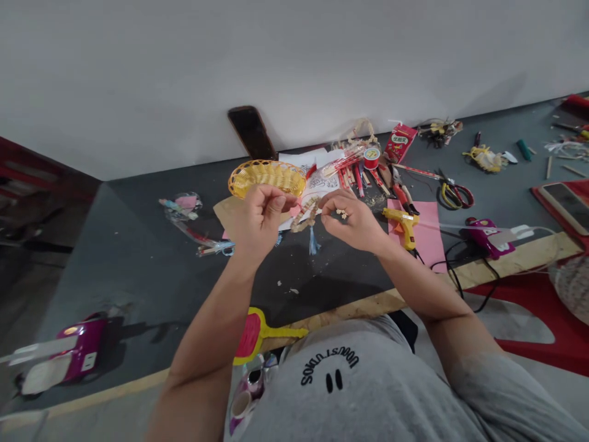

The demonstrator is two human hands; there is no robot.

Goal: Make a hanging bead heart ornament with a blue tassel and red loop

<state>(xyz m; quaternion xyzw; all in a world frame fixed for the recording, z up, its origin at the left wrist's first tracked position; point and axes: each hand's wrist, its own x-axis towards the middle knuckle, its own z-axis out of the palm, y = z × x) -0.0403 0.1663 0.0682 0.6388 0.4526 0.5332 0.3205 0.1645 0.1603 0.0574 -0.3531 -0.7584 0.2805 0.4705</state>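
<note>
My left hand [262, 221] is raised over the table, with thumb and index finger pinched together. What sits in that pinch is too small to make out; a thin reddish line shows near the fingertips. Opposite it, my right hand [352, 221] is curled, its thumb and fingertips closed together. Between the two hands hangs a beige, knobbly strip-like craft piece [304, 220] with a blue tassel [313, 241] below it. The strip's upper end comes close to my right fingertips, but I cannot tell whether they grip it. Small beige bits [342, 213] show within the curl of my right hand.
Behind the hands are a yellow woven basket [243, 178], a phone [252, 132] against the wall and a red thread spool [371, 158]. To the right lie a yellow glue gun [405, 226], scissors [454, 193] and a purple device [490, 238]. Another purple device [83, 348] stands front left.
</note>
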